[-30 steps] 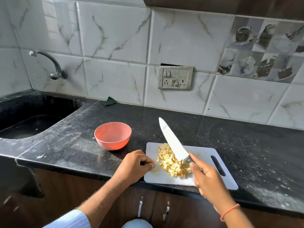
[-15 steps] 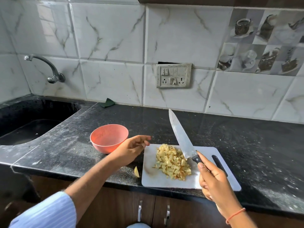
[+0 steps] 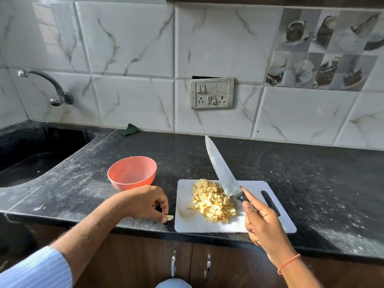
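Observation:
A white cutting board lies near the counter's front edge with a heap of diced yellow fruit on it. My right hand grips the black handle of a large knife, blade raised and pointing up-left above the heap. Just left of the board, my left hand is down on the counter, its fingertips pinching a small stray fruit piece. An empty salmon-pink bowl stands behind that hand.
The black stone counter runs right, dusted with pale specks. A sunken black sink and a wall tap are at the left. A green scrap lies by the tiled wall, and a switch plate is above.
My left hand left the board's edge, swung up toward the bowl, then came down on the stray piece on the counter. The knife lifted slightly off the heap.

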`<state>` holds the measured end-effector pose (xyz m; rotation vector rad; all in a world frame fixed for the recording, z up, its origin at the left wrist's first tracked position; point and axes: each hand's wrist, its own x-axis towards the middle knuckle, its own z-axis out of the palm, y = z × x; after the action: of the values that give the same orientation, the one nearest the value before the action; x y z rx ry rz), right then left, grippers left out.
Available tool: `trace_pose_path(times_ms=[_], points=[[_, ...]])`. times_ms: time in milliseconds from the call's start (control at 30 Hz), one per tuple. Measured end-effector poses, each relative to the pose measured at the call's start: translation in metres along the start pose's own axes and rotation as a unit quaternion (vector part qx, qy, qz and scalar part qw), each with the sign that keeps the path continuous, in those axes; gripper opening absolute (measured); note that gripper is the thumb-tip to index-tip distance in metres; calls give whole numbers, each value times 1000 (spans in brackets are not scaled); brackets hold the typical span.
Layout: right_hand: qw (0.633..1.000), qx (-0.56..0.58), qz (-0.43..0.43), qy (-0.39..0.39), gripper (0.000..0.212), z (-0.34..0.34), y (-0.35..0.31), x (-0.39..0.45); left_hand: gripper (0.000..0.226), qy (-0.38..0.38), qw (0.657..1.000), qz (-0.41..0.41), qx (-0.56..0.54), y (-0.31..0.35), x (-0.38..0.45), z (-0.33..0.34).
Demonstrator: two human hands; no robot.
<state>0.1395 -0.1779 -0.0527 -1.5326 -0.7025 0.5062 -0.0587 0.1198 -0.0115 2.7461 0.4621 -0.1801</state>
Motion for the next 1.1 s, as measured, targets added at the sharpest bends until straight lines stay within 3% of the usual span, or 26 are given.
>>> trace_pose_path(times_ms=[67, 167, 267, 333, 367, 500, 667, 900, 1100], points=[[1000, -7, -1, 3, 47, 0, 1, 0, 16, 37, 999, 11, -34, -4, 4, 8], [1000, -27, -3, 9, 45, 2, 0, -1, 13, 142, 969, 30, -200, -2, 13, 23], [999, -46, -8, 5, 42, 7, -4, -4, 8, 222, 878, 28, -424, 7, 17, 28], [999, -52, -8, 5, 41, 9, -6, -5, 8, 231, 835, 13, -499, 7, 16, 26], [998, -55, -8, 5, 41, 9, -6, -5, 9, 231, 837, 9, -496, 3, 16, 25], [998, -60, 6, 13, 42, 9, -7, -6, 12, 249, 913, -13, -323, 3, 21, 40], [983, -182, 1, 27, 44, 19, -13, -11, 8, 275, 933, -14, -231, 27, 26, 67], [919, -393, -28, -3, 49, 63, -40, -48, 20, 313, 922, -6, -228, 21, 24, 75], [896, -444, -20, -1, 54, 93, -41, -55, 19, 448, 839, -22, -307, 21, 19, 79]])
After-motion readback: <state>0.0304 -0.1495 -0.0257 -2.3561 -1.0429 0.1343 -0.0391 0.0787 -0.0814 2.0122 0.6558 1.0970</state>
